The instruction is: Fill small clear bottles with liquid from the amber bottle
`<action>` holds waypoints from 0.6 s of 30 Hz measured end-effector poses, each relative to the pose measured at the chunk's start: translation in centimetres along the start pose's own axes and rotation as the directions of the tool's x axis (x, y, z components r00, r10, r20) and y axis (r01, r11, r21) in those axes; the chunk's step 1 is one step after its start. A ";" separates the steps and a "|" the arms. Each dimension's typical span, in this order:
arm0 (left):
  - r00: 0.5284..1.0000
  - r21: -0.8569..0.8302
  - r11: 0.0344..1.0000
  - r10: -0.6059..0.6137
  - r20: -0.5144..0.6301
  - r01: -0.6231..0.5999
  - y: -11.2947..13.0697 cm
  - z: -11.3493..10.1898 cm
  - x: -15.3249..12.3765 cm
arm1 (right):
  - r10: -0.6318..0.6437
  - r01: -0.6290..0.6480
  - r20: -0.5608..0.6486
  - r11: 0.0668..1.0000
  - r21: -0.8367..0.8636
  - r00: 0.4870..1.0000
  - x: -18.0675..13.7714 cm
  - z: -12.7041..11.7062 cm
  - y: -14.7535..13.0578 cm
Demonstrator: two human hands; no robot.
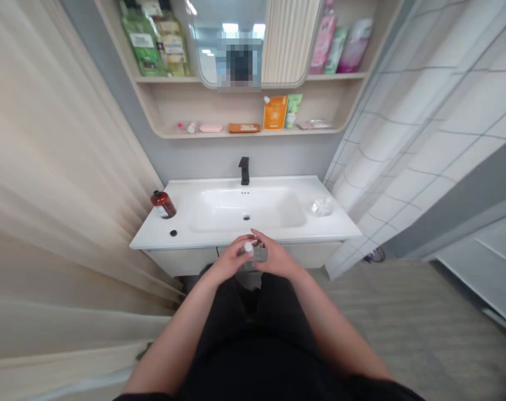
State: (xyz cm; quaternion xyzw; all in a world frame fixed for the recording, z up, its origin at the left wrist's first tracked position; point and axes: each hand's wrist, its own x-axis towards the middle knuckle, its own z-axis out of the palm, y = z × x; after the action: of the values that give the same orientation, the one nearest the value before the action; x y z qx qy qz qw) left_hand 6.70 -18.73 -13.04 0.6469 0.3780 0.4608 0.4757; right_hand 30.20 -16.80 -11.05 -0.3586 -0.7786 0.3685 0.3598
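Observation:
Both my hands meet just in front of the white washbasin [311, 228], at its front edge. My left hand [228, 260] is curled around a small clear bottle [256, 252] with a white top. My right hand [272, 257] grips the same bottle from the right, with its fingers bent over the top. The bottle is partly hidden by my fingers. A black tap [244, 170] stands behind the bowl.
A brown pump bottle [163, 204] and a small black cap [173, 233] sit on the basin's left side, a clear crumpled thing [322, 208] on its right. Shelves above hold bottles, pouches and soap boxes around a mirror [232, 39]. A tiled wall [424, 139] stands right.

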 end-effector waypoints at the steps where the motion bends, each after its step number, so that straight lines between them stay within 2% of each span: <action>1: 1.000 -0.036 0.999 -0.002 -0.022 0.001 0.1 0.0 -0.1 | -0.017 0.017 -0.007 0.999 0.031 1.000 0.0 0.3 0.2; 8: 0.979 -0.108 0.992 -0.089 -0.183 0.069 1.9 0.5 -1.5 | 0.023 0.001 -0.092 0.968 0.251 0.996 -1.2 3.7 0.3; 12: 0.941 0.060 0.996 -0.036 -0.338 0.060 3.6 1.3 -1.7 | 0.011 0.038 -0.188 0.966 0.254 0.982 -2.3 5.2 -1.7; 14: 0.953 0.110 0.994 0.021 -0.302 0.013 4.7 1.3 -1.8 | 0.016 0.042 -0.229 0.969 0.245 0.973 -2.8 5.0 -2.6; 16: 0.979 0.056 0.996 0.084 -0.186 -0.075 5.5 1.1 -1.9 | 0.039 0.023 -0.246 0.969 0.244 0.969 -3.0 4.0 -3.4; 18: 0.985 -0.028 0.989 0.141 -0.100 -0.144 5.9 0.7 -1.9 | 0.051 0.010 -0.249 0.971 0.241 0.967 -3.0 2.9 -3.9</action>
State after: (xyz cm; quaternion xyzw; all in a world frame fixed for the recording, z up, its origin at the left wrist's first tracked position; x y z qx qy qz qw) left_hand 7.09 -22.18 -7.86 0.6404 0.3454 0.5315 0.4337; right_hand 28.11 -21.97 -10.03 -0.3647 -0.6721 0.4147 0.4933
